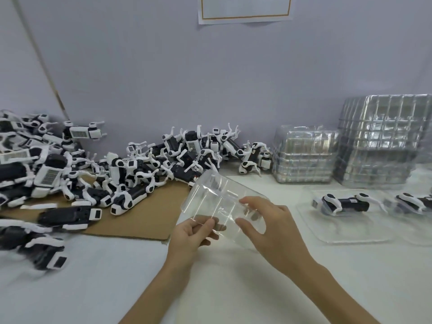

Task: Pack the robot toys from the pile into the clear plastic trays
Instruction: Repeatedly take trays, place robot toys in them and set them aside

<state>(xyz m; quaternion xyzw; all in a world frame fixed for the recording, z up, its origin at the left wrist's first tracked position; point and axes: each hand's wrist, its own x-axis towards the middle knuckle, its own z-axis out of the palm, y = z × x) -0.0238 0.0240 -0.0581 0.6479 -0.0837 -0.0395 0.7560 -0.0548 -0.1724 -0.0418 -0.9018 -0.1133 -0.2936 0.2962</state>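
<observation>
at the far left a big pile of robot toys (70,174), black and white, sprawls over the white desk (105,288) and along the wall. many of them lie on a brown cardboard sheet (145,216), and the nearest ones at the left edge are blurred. the pile runs on rightward at the back, almost to the tray stacks. in the middle, in front of the pile, the left hand (194,237) pinches the near left edge of an empty clear plastic tray (217,197) between thumb and curled fingers. the tray is held up off the desk, tilted, its far end raised toward the pile. the right hand (273,232) grips the tray's right side, thumb on the near face, fingers curled round behind and showing through the plastic. high on the wall hangs a paper notice (245,8) with an orange border, cut off by the top edge. at the back right stand a lower stack (304,157) of empty clear trays and, just beside it, a taller stack (383,141). in front of them a filled tray (350,232) lies flat on the desk with a packed toy (343,204) in it, and at the right edge a second filled tray (418,237) holds another toy (413,203), partly cut off
</observation>
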